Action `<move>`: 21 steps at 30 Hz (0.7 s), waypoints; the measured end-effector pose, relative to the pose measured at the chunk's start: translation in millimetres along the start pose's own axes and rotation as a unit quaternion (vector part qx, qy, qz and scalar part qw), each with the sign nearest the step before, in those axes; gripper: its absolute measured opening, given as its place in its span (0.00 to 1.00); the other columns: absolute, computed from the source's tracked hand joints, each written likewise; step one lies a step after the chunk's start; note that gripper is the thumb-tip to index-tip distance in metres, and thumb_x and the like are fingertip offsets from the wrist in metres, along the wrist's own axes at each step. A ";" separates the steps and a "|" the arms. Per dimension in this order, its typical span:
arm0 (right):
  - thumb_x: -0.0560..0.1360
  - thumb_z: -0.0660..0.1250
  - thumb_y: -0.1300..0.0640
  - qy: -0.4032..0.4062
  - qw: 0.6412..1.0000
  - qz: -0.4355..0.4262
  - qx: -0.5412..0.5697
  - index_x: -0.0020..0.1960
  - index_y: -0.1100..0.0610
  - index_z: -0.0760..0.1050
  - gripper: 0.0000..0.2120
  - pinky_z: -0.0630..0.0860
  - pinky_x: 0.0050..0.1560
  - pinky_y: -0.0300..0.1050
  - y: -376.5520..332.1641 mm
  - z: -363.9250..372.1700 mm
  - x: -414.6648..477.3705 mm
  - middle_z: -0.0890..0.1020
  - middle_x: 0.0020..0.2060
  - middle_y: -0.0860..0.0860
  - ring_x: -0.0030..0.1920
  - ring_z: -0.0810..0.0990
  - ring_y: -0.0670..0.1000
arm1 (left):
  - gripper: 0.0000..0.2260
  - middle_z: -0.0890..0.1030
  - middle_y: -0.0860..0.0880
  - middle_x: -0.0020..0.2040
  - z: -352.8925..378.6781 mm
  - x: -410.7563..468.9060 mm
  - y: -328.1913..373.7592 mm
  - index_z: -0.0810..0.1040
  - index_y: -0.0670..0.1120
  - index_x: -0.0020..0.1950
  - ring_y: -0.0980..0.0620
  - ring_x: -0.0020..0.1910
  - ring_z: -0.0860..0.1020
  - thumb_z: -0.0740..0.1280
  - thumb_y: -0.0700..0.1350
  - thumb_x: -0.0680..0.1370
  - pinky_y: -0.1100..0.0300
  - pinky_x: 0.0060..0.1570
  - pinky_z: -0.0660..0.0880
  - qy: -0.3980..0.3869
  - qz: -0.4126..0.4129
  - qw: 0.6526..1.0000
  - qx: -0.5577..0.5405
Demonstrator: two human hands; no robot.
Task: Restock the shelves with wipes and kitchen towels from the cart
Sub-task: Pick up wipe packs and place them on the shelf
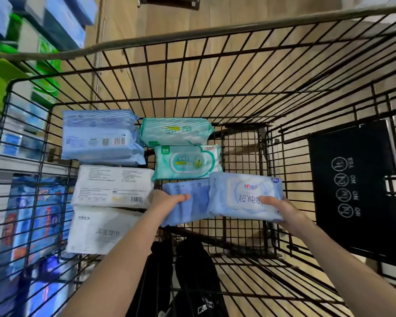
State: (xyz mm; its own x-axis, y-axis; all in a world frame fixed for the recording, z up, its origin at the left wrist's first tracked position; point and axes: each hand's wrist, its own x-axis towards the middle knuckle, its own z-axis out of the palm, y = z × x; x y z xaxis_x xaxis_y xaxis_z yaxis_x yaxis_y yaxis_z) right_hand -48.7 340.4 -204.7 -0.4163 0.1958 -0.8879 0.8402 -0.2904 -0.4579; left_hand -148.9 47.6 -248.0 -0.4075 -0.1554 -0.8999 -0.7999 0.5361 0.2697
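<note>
Left hand: our left hand grips the blue pack at its left end; the thumb lies along the top, the other fingers are hidden beneath.
Right hand: our right hand holds the pale pack at its right end; the thumb presses on the printed face, the fingers are out of sight under it.
Held packs: the two lie side by side in the near middle of the cart; the pale pack overlaps the blue pack's right edge; we cannot tell whether either rests on the wire bottom.
Green packs: the far green pack and the near green pack sit just beyond our hands, touching each other; the near one borders both held packs.
Left column: a big blue pack lies farthest, barcode up; a white pack comes next, just beside our left hand; a second white pack lies nearest, partly under our left forearm.
Flap: a black flap with round pictograms hangs on the cart's right wall.
Shelves: shelves with blue and green goods stand past the left wall, blurred.
Floor: a wood-toned floor shows through the wires.
</note>
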 end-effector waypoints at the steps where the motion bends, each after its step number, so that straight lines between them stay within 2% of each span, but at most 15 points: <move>1: 0.66 0.74 0.57 -0.001 1.000 -0.002 -0.002 0.63 0.58 0.72 0.27 0.79 0.46 0.48 -2.5 1.4 -1.0 0.84 0.50 0.57 0.49 0.83 0.58 | 0.41 0.71 0.39 0.68 -1.4 1.3 0.2 0.62 0.36 0.72 0.41 0.64 0.73 0.77 0.53 0.69 0.55 0.56 0.72 -0.008 -0.013 1.000 -0.018; 4: 0.71 0.70 0.61 -0.015 1.000 -0.005 -0.008 0.58 0.57 0.75 0.15 0.79 0.40 0.43 -9.5 5.1 -4.8 0.86 0.45 0.54 0.44 0.85 0.54 | 0.46 0.74 0.38 0.66 -3.6 2.5 2.0 0.66 0.38 0.71 0.40 0.60 0.75 0.78 0.59 0.62 0.47 0.60 0.74 -0.059 -0.033 0.997 -0.043; 6: 0.71 0.71 0.61 -0.013 1.000 -0.007 -0.008 0.56 0.56 0.75 0.14 0.79 0.39 0.43 -12.6 5.6 -7.4 0.86 0.43 0.52 0.42 0.85 0.53 | 0.45 0.74 0.39 0.66 -1.8 5.3 1.3 0.66 0.38 0.71 0.40 0.60 0.75 0.78 0.59 0.63 0.50 0.57 0.74 -0.066 -0.035 0.997 -0.036; 8: 0.65 0.75 0.58 -0.010 1.000 -0.004 -0.011 0.59 0.57 0.74 0.23 0.80 0.45 0.47 -12.6 3.5 -8.1 0.86 0.45 0.54 0.46 0.84 0.55 | 0.39 0.76 0.41 0.63 0.7 4.0 0.6 0.70 0.40 0.68 0.42 0.57 0.77 0.78 0.57 0.64 0.52 0.53 0.75 -0.068 -0.024 0.996 -0.054; 9: 0.62 0.77 0.57 -0.006 1.000 0.000 -0.016 0.60 0.58 0.74 0.27 0.79 0.50 0.50 -12.7 3.1 -8.8 0.85 0.47 0.55 0.49 0.84 0.57 | 0.39 0.79 0.42 0.61 1.5 1.3 -1.1 0.72 0.41 0.66 0.44 0.55 0.79 0.80 0.56 0.61 0.52 0.53 0.76 -0.083 -0.015 0.993 -0.079; 11: 0.60 0.76 0.54 0.006 1.000 -0.005 -0.025 0.59 0.57 0.75 0.29 0.77 0.58 0.55 -12.4 4.2 -11.6 0.85 0.49 0.57 0.52 0.83 0.59 | 0.39 0.82 0.43 0.56 2.7 -3.6 -6.1 0.76 0.44 0.62 0.46 0.52 0.81 0.80 0.55 0.54 0.51 0.54 0.77 -0.103 0.007 0.987 -0.127; 12: 0.60 0.76 0.53 0.011 0.999 -0.010 -0.031 0.58 0.57 0.75 0.28 0.77 0.59 0.55 -12.3 5.4 -12.9 0.85 0.49 0.57 0.52 0.83 0.59 | 0.37 0.82 0.44 0.55 2.7 -5.0 -7.4 0.76 0.44 0.61 0.46 0.51 0.81 0.80 0.53 0.54 0.52 0.53 0.77 -0.110 0.016 0.984 -0.140; 14: 0.62 0.76 0.51 0.013 0.999 -0.022 -0.038 0.59 0.56 0.75 0.27 0.78 0.57 0.53 -13.6 9.8 -17.4 0.85 0.48 0.55 0.50 0.84 0.57 | 0.31 0.82 0.43 0.56 2.7 -7.5 -6.5 0.76 0.43 0.61 0.47 0.51 0.81 0.81 0.48 0.62 0.55 0.50 0.77 -0.112 0.023 0.983 -0.143; 16: 0.60 0.77 0.47 0.031 0.998 -0.030 -0.036 0.59 0.53 0.74 0.30 0.78 0.57 0.53 -16.3 12.6 -20.9 0.85 0.48 0.54 0.49 0.84 0.56 | 0.28 0.80 0.44 0.58 4.8 -8.9 -3.4 0.74 0.42 0.62 0.48 0.52 0.79 0.79 0.46 0.67 0.57 0.48 0.75 -0.097 0.025 0.986 -0.132; 18: 0.53 0.79 0.41 0.061 0.997 -0.027 -0.035 0.59 0.50 0.71 0.38 0.78 0.57 0.56 -20.1 14.2 -22.7 0.84 0.50 0.53 0.50 0.84 0.55 | 0.31 0.75 0.46 0.63 6.8 -15.5 1.5 0.68 0.42 0.66 0.47 0.57 0.76 0.78 0.49 0.68 0.55 0.55 0.73 -0.078 0.015 0.991 -0.108; 20: 0.45 0.81 0.36 0.072 0.996 -0.029 -0.049 0.59 0.50 0.71 0.46 0.79 0.56 0.57 -22.2 12.8 -22.7 0.84 0.51 0.53 0.50 0.84 0.55 | 0.41 0.68 0.43 0.69 9.4 -21.0 4.6 0.59 0.42 0.73 0.45 0.65 0.71 0.77 0.51 0.68 0.51 0.64 0.69 -0.064 -0.004 0.994 -0.093; 21: 0.44 0.81 0.35 0.076 0.995 -0.026 -0.054 0.60 0.50 0.71 0.48 0.79 0.55 0.57 -24.2 13.7 -24.5 0.84 0.51 0.53 0.50 0.84 0.56 | 0.43 0.66 0.42 0.71 10.3 -22.9 6.3 0.56 0.41 0.74 0.44 0.66 0.69 0.77 0.52 0.69 0.50 0.66 0.68 -0.064 -0.009 0.993 -0.094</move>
State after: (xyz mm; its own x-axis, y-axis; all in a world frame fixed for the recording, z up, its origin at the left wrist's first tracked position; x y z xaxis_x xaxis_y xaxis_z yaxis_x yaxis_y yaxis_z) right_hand -63.5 329.8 -172.5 -0.4104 0.3493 -0.8424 0.8547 -0.1747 -0.4888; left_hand -140.1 63.0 -229.2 -0.3439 -0.0507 -0.9376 -0.8794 0.3674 0.3027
